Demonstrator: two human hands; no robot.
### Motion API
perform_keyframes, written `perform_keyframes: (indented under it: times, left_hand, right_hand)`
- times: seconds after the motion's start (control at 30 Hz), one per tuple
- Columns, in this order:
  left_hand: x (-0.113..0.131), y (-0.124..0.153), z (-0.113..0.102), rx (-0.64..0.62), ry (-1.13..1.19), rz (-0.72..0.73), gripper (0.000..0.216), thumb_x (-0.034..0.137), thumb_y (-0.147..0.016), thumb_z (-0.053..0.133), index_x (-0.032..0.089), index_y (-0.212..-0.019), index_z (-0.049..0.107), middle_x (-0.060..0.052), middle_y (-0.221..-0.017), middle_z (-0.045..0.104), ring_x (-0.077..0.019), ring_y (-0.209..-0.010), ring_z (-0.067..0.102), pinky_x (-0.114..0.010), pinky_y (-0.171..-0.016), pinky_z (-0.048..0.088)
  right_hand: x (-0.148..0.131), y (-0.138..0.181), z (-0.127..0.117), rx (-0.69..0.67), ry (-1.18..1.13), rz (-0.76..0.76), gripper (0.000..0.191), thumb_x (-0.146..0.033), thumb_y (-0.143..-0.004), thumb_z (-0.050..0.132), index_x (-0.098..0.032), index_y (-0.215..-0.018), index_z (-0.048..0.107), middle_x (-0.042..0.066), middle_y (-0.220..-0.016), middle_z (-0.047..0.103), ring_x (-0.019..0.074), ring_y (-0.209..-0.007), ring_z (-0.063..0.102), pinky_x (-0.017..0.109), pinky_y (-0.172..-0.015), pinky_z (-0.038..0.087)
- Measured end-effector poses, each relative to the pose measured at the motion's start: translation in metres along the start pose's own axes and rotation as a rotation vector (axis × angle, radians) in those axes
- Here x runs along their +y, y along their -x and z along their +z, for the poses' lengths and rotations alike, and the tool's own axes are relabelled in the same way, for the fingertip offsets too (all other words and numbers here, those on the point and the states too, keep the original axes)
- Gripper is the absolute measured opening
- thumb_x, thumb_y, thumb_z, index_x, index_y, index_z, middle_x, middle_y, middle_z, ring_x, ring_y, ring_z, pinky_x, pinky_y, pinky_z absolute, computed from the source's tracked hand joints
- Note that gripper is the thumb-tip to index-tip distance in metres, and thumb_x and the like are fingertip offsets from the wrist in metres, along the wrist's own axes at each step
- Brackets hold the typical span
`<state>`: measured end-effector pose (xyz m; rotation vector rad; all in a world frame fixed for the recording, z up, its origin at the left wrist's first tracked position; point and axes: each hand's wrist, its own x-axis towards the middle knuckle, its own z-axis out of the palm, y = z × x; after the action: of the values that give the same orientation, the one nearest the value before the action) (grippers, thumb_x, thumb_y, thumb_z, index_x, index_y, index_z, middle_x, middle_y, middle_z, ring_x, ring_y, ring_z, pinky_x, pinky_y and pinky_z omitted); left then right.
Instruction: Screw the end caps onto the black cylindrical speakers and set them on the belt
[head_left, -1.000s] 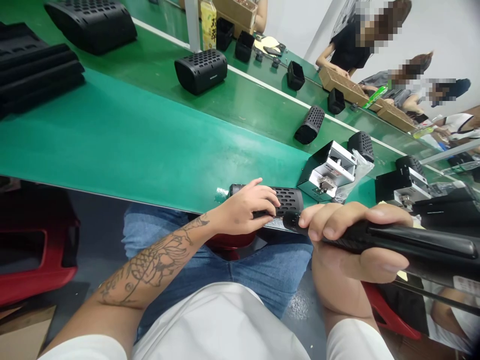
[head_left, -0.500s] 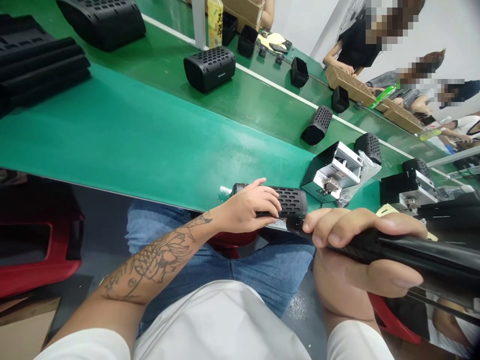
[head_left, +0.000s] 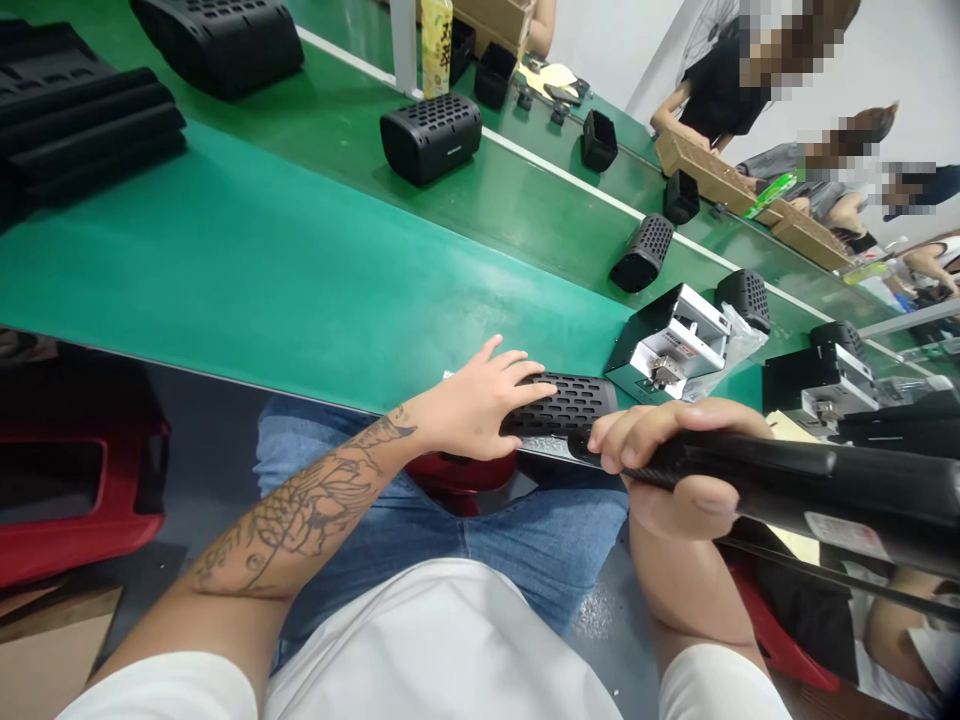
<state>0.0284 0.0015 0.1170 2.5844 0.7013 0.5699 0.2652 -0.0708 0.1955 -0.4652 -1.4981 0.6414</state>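
A black perforated speaker housing (head_left: 574, 403) lies on its side at the near edge of the green bench. My left hand (head_left: 480, 400) is over its left end with fingers spread; the palm hides that end, and whether it presses on the housing is unclear. My right hand (head_left: 667, 460) is wrapped around a black electric screwdriver (head_left: 810, 475), held almost level. The screwdriver's front end points left toward the near side of the housing, and its tip is hard to make out.
Right of the housing stands a silver-and-black metal box (head_left: 667, 345) with plastic film (head_left: 742, 345). More black housings (head_left: 431, 138) sit along the conveyor (head_left: 540, 200). Black parts (head_left: 82, 120) are stacked at left. A red stool (head_left: 90, 520) stands below; people work across the line.
My left hand's fingers have spread and lifted a little off the housing. My right hand has shifted slightly left and up with the screwdriver, turning it so a label shows.
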Motion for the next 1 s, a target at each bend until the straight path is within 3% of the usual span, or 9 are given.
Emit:
perform_keyframes:
  times: [0.13,0.37,0.53,0.73,1.0]
  left_hand:
    - [-0.005,0.0,0.002,-0.04,-0.045,-0.007,0.079,0.031,-0.097,0.096,0.024,-0.173,0.076,-0.024,-0.187,0.07,-0.0493,-0.17,0.07,-0.084,-0.156,0.034]
    - [-0.011,0.001,0.012,0.018,-0.025,0.027,0.077,0.03,-0.096,0.094,0.022,-0.171,0.078,-0.026,-0.183,0.072,-0.0495,-0.16,0.075,-0.075,-0.145,0.048]
    - [-0.014,0.003,0.016,0.048,-0.043,0.003,0.08,0.03,-0.091,0.096,0.027,-0.17,0.08,-0.021,-0.185,0.072,-0.0475,-0.158,0.077,-0.063,-0.135,0.057]
    - [-0.012,0.002,0.016,0.039,-0.038,-0.002,0.08,0.03,-0.092,0.095,0.026,-0.17,0.081,-0.021,-0.186,0.072,-0.047,-0.156,0.078,-0.06,-0.13,0.061]
    - [-0.009,0.001,0.014,0.02,-0.049,-0.024,0.082,0.029,-0.09,0.097,0.028,-0.171,0.082,-0.02,-0.187,0.072,-0.0471,-0.158,0.078,-0.057,-0.125,0.062]
  right_hand:
    - [0.016,0.005,-0.013,-0.074,0.022,0.058,0.031,-0.056,-0.117,0.086,-0.033,-0.138,0.085,-0.006,-0.072,0.079,0.0187,-0.046,0.069,0.036,-0.053,0.069]
    - [0.031,0.014,-0.002,0.146,0.035,0.101,0.029,-0.057,-0.112,0.092,-0.031,-0.114,0.078,-0.01,-0.066,0.072,0.016,-0.042,0.064,0.032,-0.049,0.065]
    - [0.033,0.013,-0.002,0.113,-0.021,0.135,0.027,-0.049,-0.111,0.094,-0.03,-0.109,0.075,-0.011,-0.067,0.072,0.014,-0.043,0.062,0.03,-0.051,0.065]
    - [0.031,0.013,-0.002,0.041,0.0,0.105,0.031,-0.051,-0.111,0.094,-0.031,-0.104,0.071,-0.011,-0.063,0.069,0.0129,-0.038,0.056,0.029,-0.047,0.062]
    - [0.034,0.002,-0.006,-0.117,-0.112,0.2,0.038,-0.05,-0.108,0.097,-0.031,-0.098,0.066,-0.012,-0.061,0.068,0.0114,-0.036,0.055,0.027,-0.049,0.061]
